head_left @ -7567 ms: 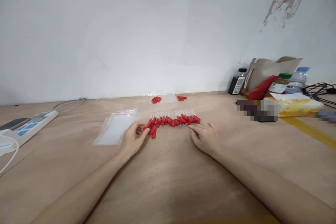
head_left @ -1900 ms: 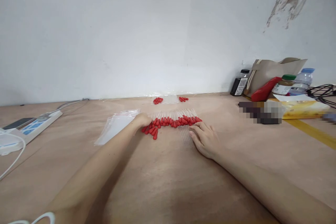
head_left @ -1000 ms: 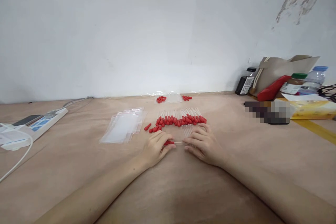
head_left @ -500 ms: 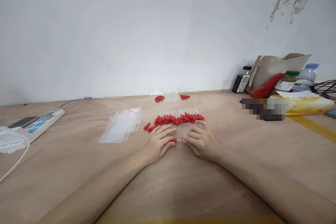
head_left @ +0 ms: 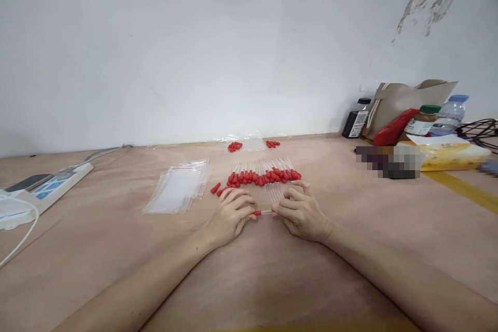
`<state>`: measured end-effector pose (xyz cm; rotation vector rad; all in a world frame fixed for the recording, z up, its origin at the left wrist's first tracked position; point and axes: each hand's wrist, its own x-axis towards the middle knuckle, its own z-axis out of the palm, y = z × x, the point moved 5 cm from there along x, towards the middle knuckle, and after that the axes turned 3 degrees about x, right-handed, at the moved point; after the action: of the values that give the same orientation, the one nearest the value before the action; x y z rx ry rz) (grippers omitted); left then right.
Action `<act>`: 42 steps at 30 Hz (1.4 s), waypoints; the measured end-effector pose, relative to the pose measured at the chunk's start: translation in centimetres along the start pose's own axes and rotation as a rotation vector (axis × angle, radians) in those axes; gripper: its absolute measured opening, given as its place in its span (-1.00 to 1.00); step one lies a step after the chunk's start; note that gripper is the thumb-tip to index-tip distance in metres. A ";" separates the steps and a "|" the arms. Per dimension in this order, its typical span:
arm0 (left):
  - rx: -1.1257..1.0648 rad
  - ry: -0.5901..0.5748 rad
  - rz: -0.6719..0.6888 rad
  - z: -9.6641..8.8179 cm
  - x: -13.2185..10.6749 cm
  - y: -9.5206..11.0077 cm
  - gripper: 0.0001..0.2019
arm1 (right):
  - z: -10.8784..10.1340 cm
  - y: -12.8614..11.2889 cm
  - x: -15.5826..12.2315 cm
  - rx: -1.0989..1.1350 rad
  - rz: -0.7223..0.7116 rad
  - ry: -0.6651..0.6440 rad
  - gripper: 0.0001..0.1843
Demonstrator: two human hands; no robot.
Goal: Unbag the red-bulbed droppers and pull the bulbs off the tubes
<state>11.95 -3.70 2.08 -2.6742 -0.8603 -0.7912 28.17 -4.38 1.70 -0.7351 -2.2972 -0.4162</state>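
At the table (head_left: 241,285), our left hand (head_left: 232,216) pinches a red bulb (head_left: 257,213), our right hand (head_left: 301,213) the clear tube (head_left: 266,212) that meets it. Just beyond lies a row of red-topped droppers (head_left: 254,177), and farther back more red bulbs (head_left: 235,147) sit near the wall (head_left: 175,62).

On your left you have a power strip (head_left: 52,191) with a phone (head_left: 29,182) beside it. To your right, near the wall (head_left: 194,52), stand a dark bottle (head_left: 355,122), a grey bag (head_left: 399,99), a green-lidded jar (head_left: 421,125) and a blue-capped bottle (head_left: 452,112), a yellow packet (head_left: 453,159) in front.
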 end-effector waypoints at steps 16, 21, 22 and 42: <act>0.005 0.016 0.031 -0.3 -0.6 0.3 -0.84 | -0.2 0.1 -0.2 0.019 0.002 -0.022 -0.82; -0.132 0.077 -0.296 -1.0 -1.6 -2.7 -0.80 | -0.9 2.8 -1.1 0.011 0.191 0.032 -0.78; -0.169 0.101 -0.411 -1.3 -1.8 -3.6 -0.78 | -1.0 3.6 -1.4 0.010 0.269 0.050 -0.77; -0.170 0.029 -0.805 -1.4 -3.2 -10.7 -0.73 | 0.7 4.4 -1.6 -0.057 0.542 -0.074 -0.75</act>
<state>2.84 2.88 1.96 -2.3937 -1.9834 -1.0804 31.43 -1.19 0.45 -1.3689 -2.0448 -0.2023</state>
